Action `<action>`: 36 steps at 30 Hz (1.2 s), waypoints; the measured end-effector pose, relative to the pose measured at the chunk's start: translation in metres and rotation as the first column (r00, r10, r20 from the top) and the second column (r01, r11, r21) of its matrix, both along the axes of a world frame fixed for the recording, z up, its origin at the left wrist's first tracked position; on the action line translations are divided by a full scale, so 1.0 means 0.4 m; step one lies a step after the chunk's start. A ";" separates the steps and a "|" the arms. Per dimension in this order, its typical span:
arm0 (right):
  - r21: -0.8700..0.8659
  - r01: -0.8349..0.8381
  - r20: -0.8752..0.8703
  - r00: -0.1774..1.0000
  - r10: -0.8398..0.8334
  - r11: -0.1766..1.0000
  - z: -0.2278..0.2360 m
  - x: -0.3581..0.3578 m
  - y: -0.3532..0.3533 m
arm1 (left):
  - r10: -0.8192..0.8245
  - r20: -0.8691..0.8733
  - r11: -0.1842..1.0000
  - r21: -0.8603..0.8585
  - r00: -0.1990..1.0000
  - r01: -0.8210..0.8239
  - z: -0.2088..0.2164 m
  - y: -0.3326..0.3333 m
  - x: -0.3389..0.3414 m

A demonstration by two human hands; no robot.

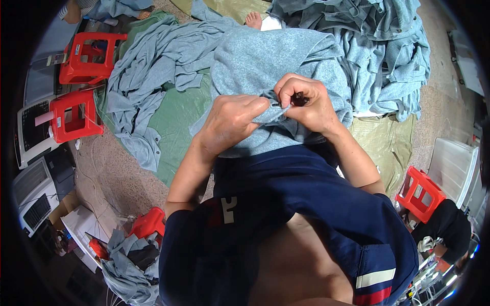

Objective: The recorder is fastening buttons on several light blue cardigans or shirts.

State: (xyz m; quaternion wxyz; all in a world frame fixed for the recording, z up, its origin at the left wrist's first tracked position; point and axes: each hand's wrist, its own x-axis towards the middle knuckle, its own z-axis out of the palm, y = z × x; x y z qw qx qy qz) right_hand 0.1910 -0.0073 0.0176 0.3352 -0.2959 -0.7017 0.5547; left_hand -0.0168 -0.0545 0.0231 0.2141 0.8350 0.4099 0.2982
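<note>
A grey-blue knit garment [275,56] lies in folds across my lap. My left hand [232,118] is closed round a bunched edge of it, thumb on top. Close to its right, my right hand [314,107] pinches the same edge between thumb and forefinger. Something small and dark [300,99] shows within the curled fingers of that hand; its kind I cannot make out. The fabric between the two hands is gathered into a short fold, and a dark patch shows beside the fingertips.
More knit garments [168,56] with dark buttons lie on a green sheet [181,127] to the left; a large pile [383,66] is at the far right. Red stools [76,115] stand left, another red stool [421,194] right. A bare foot [253,20] shows at the far edge.
</note>
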 end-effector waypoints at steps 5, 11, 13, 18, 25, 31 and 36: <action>-0.360 -0.058 -0.165 0.986 -0.002 0.931 -0.027 0.000 0.001 | 0.047 0.063 0.999 0.011 0.997 -0.048 -0.008 0.006 0.015; -0.405 -0.081 -0.164 0.986 0.015 0.911 -0.024 -0.001 -0.002 | 0.040 0.063 0.994 -0.102 0.997 -0.033 -0.007 0.005 0.004; -0.421 -0.087 -0.165 0.986 0.018 0.903 -0.026 -0.001 -0.001 | 0.020 0.032 0.995 -0.100 0.999 -0.017 -0.011 0.005 0.002; -0.427 -0.025 -0.091 0.996 -0.015 0.904 -0.032 0.004 0.002 | 0.045 0.036 0.998 0.039 0.998 -0.046 -0.023 0.000 0.015; -0.138 0.196 -0.047 0.978 -0.204 0.971 -0.043 -0.031 -0.019 | 0.178 -0.037 0.937 0.313 0.983 -0.158 -0.045 0.008 0.030; 0.506 0.234 0.020 0.959 -0.283 0.830 -0.025 -0.021 -0.020 | 0.260 -0.058 0.887 0.408 0.964 -0.215 -0.072 0.002 0.043; 0.576 0.076 0.264 0.925 -0.274 0.814 -0.104 -0.018 -0.048 | 0.151 -0.096 0.941 0.319 0.984 -0.113 -0.122 -0.055 0.022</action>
